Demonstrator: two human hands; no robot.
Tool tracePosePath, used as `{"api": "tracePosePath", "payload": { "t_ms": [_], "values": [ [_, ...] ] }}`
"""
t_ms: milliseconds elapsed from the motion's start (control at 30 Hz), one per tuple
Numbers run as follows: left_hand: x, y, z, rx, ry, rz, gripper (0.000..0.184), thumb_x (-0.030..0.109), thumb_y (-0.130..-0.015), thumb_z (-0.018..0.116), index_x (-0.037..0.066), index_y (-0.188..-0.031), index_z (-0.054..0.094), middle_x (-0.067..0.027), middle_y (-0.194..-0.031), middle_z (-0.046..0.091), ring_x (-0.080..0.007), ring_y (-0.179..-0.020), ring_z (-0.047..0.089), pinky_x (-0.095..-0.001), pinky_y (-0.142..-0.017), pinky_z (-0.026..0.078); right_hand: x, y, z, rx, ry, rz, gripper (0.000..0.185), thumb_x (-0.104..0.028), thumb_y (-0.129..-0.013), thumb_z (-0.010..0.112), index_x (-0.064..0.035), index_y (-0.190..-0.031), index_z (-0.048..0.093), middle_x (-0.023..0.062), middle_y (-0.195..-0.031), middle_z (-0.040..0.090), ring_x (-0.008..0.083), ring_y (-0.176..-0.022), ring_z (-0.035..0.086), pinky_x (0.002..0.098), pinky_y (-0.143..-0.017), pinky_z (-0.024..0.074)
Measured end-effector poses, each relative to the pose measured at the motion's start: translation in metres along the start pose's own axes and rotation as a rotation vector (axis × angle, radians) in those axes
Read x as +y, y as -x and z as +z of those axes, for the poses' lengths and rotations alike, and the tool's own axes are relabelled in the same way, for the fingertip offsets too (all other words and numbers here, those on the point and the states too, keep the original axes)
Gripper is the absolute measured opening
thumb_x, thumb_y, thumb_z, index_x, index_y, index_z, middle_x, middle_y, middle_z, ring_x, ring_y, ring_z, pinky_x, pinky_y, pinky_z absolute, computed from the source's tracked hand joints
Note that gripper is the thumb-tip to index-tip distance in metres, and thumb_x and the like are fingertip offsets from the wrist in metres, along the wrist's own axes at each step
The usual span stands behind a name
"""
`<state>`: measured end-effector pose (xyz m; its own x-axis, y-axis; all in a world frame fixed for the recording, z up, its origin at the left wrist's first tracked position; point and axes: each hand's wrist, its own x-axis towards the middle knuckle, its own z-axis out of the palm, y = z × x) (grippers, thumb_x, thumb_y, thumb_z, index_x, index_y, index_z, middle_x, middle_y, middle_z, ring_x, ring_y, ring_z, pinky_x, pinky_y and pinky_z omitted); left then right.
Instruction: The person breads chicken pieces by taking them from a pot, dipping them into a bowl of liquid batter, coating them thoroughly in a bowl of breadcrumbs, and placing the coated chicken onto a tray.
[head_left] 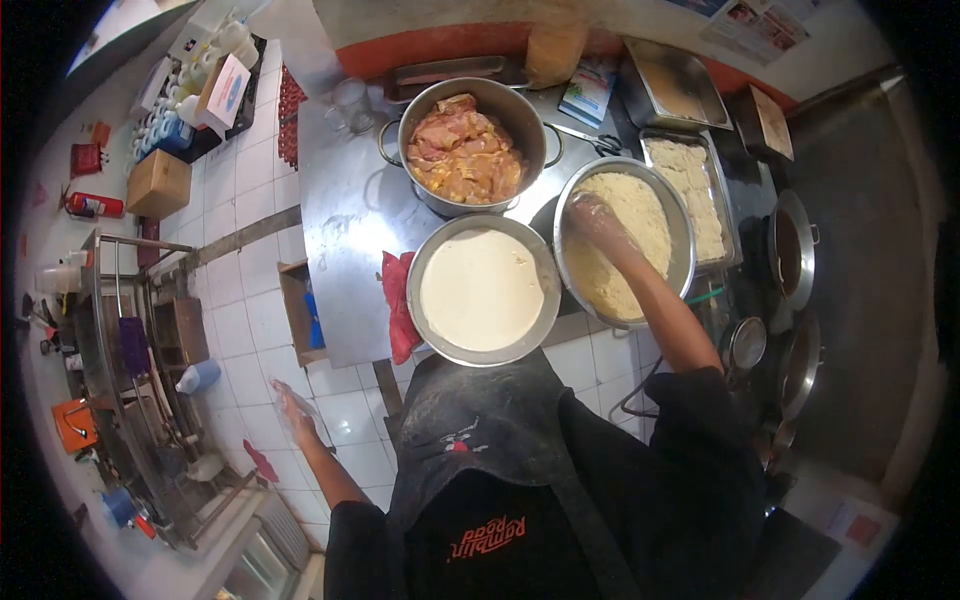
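Note:
My right hand (600,222) reaches into a metal bowl (684,215) of pale yellow crumbs (640,205). Crumbs coat this hand, and its fingers are partly buried, so their grip does not show. Left of that bowl sits a basin (414,290) filled with smooth cream-coloured batter (480,290). Behind the basin, a two-handled pot (545,125) holds raw marinated meat pieces (465,155). My left hand (290,408) hangs out to the side above the tiled floor, in what looks like a clear plastic glove, fingers stretched and holding nothing.
Beside the crumb bowl lies a tray (728,250) of coated pieces. Scissors (603,142), a glass mug (350,105) and a red cloth (398,310) are on the steel table (340,230). Pans (793,250) stand at the right, a metal rack (130,380) at the left.

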<state>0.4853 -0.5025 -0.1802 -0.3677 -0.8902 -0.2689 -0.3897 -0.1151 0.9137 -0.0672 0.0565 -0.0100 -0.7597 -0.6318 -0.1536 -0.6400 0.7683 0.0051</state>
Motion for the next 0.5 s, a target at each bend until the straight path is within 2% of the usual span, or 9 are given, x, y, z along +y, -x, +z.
{"api": "tracePosePath", "payload": {
  "t_ms": [133,233,300,333,400,433,500],
  "values": [
    [0.019,0.008,0.02,-0.018,-0.003,-0.081,0.075,0.044,-0.103,0.048,-0.002,-0.157,0.026,-0.0148,-0.164,0.03,-0.0235,-0.147,0.034,-0.0367,-0.12,0.025,-0.008,0.011,-0.011,0.113,-0.065,-0.088,0.016,-0.006,-0.083,0.058,0.0006,-0.087,0.073,0.0218,-0.089,0.071,0.0331,-0.089,0.071,0.0451,-0.078,0.0564],
    [0.002,-0.004,0.026,-0.065,0.033,-0.161,0.081,0.057,-0.101,0.049,0.001,-0.157,0.031,-0.0142,-0.158,0.041,-0.0237,-0.132,0.049,-0.0348,-0.109,0.036,-0.006,0.017,-0.012,0.236,-0.08,-0.141,0.017,-0.005,-0.083,0.057,0.0021,-0.087,0.072,0.0223,-0.09,0.07,0.0342,-0.089,0.07,0.0454,-0.078,0.0561],
    [0.029,0.005,0.042,-0.12,0.099,-0.236,0.075,0.048,-0.108,0.041,0.001,-0.16,0.016,-0.0158,-0.167,0.021,-0.0252,-0.152,0.025,-0.0362,-0.125,0.015,0.001,0.016,-0.007,0.293,-0.086,-0.237,0.016,-0.006,-0.082,0.058,0.0021,-0.086,0.072,0.0219,-0.089,0.07,0.0345,-0.088,0.069,0.0453,-0.079,0.0561],
    [0.038,0.008,0.046,-0.118,0.103,-0.234,0.075,0.048,-0.108,0.041,0.001,-0.16,0.016,-0.0158,-0.167,0.021,-0.0252,-0.152,0.025,-0.0362,-0.125,0.015,0.003,0.014,-0.005,0.296,-0.084,-0.24,0.016,-0.006,-0.082,0.058,0.0021,-0.086,0.072,0.0219,-0.089,0.07,0.0345,-0.088,0.069,0.0453,-0.079,0.0561],
    [0.046,0.012,0.049,-0.129,0.055,-0.292,0.074,0.048,-0.108,0.042,0.001,-0.16,0.017,-0.016,-0.167,0.021,-0.0259,-0.153,0.024,-0.0365,-0.124,0.015,0.003,0.011,-0.008,0.077,-0.103,-0.007,0.014,-0.01,-0.084,0.062,-0.0006,-0.088,0.072,0.02,-0.09,0.071,0.0343,-0.087,0.069,0.0441,-0.081,0.0562],
    [0.05,0.015,0.051,-0.128,0.056,-0.291,0.074,0.048,-0.108,0.042,0.001,-0.16,0.017,-0.016,-0.167,0.021,-0.0259,-0.153,0.024,-0.0365,-0.124,0.015,0.007,0.009,-0.011,0.079,-0.103,-0.008,0.014,-0.01,-0.084,0.062,-0.0006,-0.088,0.072,0.02,-0.09,0.071,0.0343,-0.087,0.069,0.0441,-0.081,0.0562],
    [0.05,0.016,0.052,-0.082,0.034,-0.267,0.073,0.047,-0.107,0.044,-0.002,-0.158,0.025,-0.0159,-0.162,0.033,-0.0261,-0.149,0.031,-0.0381,-0.122,0.022,0.008,0.009,-0.039,0.069,-0.25,0.127,0.018,-0.019,-0.086,0.068,-0.0034,-0.093,0.075,0.0179,-0.093,0.072,0.0328,-0.089,0.07,0.0425,-0.083,0.056]
  ]
}}
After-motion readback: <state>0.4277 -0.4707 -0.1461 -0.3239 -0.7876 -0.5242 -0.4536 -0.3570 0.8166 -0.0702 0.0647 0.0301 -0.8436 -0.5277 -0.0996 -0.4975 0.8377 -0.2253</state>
